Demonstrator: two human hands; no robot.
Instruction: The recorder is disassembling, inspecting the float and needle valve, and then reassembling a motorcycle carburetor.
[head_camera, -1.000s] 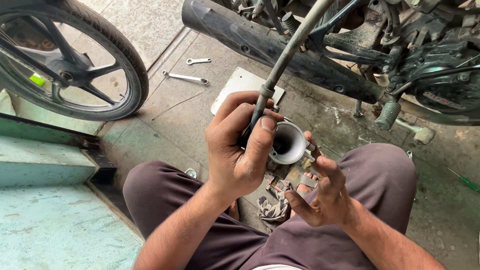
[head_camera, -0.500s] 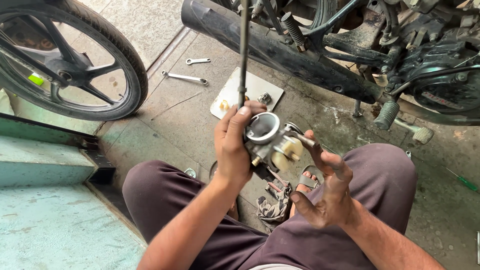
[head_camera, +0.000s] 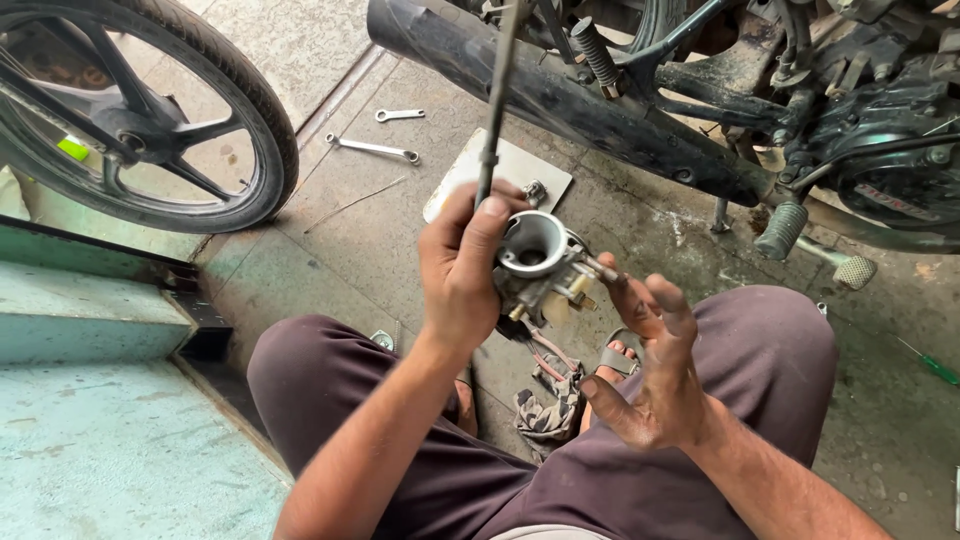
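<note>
Carburettor (head_camera: 540, 265), grey metal, held up at mid-frame above the person's knees. Round open bore faces the camera; brass-coloured fittings stick out low on its right side. Underside and back are hidden. Thin pinkish tubes hang from its bottom; where they end is hard to make out.

Left hand (head_camera: 462, 268) is wrapped around the carburettor's left side, thumb up by the bore rim, fingers curled behind the body and mostly out of sight. A dark cable (head_camera: 497, 95) rises from the top of this hand to the upper frame edge, where it is cut off. Whether the hand pinches the cable as well as the body cannot be told.

Right hand (head_camera: 655, 370) is spread open, palm towards the camera and grimy. One fingertip touches a small fitting on the carburettor's right side; the other fingers hang loose and grip nothing.

Below the carburettor, between the knees, a crumpled rag (head_camera: 548, 410) lies on the concrete floor (head_camera: 330, 250), beside a sandalled foot (head_camera: 615, 358) that is partly hidden by the right hand.

Farther out: a flat pale plate (head_camera: 540, 170) on the floor behind the left hand, partly covered by it. Two spanners (head_camera: 372, 148) lie near a black wheel (head_camera: 140, 110), which is cut off at the left and top. The motorcycle's black exhaust pipe (head_camera: 560, 95) crosses the top; the engine area at upper right is cluttered and cut off. A green screwdriver (head_camera: 932, 365) lies at the right edge.
</note>
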